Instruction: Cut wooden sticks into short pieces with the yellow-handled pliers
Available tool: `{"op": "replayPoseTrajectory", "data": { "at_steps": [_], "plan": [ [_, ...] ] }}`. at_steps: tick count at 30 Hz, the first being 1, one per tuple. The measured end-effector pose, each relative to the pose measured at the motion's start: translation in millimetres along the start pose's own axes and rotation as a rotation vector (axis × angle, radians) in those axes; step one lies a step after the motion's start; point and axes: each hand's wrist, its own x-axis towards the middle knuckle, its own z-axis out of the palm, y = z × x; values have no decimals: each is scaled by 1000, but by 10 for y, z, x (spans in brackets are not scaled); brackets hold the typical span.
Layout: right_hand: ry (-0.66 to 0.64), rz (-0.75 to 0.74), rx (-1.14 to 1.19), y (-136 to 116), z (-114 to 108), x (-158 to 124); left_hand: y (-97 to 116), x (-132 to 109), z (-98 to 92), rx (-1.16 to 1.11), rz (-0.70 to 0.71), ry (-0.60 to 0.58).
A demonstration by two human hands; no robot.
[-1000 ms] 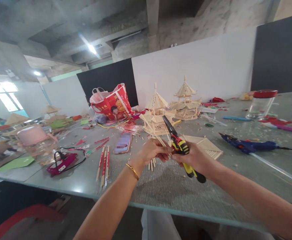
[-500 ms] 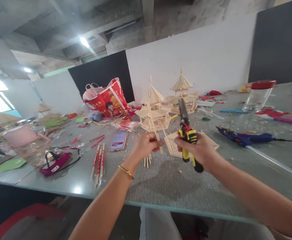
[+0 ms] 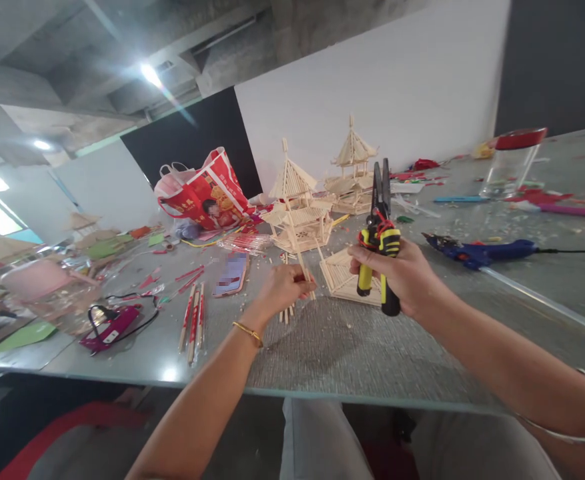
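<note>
My right hand (image 3: 402, 277) is closed around yellow-and-black cutting pliers (image 3: 379, 237), held upright with the black jaws pointing up and slightly apart. My left hand (image 3: 281, 288) pinches a thin wooden stick (image 3: 297, 250) that slants up toward a small pavilion model built of sticks (image 3: 297, 210). A few loose sticks (image 3: 287, 313) lie on the table under that hand. A flat panel of glued sticks (image 3: 341, 277) lies between my hands.
A second stick pavilion (image 3: 352, 170), a red bag (image 3: 207, 193), a phone (image 3: 232, 275), wrapped chopsticks (image 3: 192, 320), a blue glue gun (image 3: 477, 251) with cord, a red-lidded jar (image 3: 512, 163) and a magenta device (image 3: 109, 327) sit on the grey table (image 3: 352, 353). Another person's hand shows at far left.
My hands have drawn apart. The right hand turned the pliers upright, and the left moved left and lower with the stick. The view tilted.
</note>
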Motion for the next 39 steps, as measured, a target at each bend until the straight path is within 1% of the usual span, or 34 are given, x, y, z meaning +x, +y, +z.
{"op": "replayPoseTrajectory", "data": {
  "at_steps": [4,7,11,16,20,23,25,27,29,31,34,36,39],
  "plan": [
    [5,-15,-19,21,-6,10,-20,7,10,-14,-13,-7],
    [3,-15,-43,33,2,6,8,0,21,25,-24,3],
    [19,2,-53,53,19,-1,76,-23,53,125,20,11],
    [8,-63,-126,36,41,-33,122,-49,70,199,89,24],
    [9,-80,-154,-21,40,-83,69,-39,67,182,81,31],
    [-14,-102,-187,-55,48,-104,-3,-4,66,101,42,25],
    [-20,-117,-261,-63,69,-97,-24,20,50,-16,-8,-14],
    [-26,-143,-370,-66,105,-71,9,26,12,-160,-59,-86],
    [-65,-179,-466,-68,149,-36,101,5,-40,-284,-75,-168],
    [-126,-202,-509,-71,195,-4,225,-39,-88,-359,-75,-253],
    [-178,-203,-498,-60,255,10,394,-108,-114,-349,-107,-363],
    [-197,-197,-487,-36,279,1,463,-131,-98,-283,-125,-386],
    [-209,-191,-537,15,284,-9,517,-129,-68,-140,-129,-391]
  ]
}}
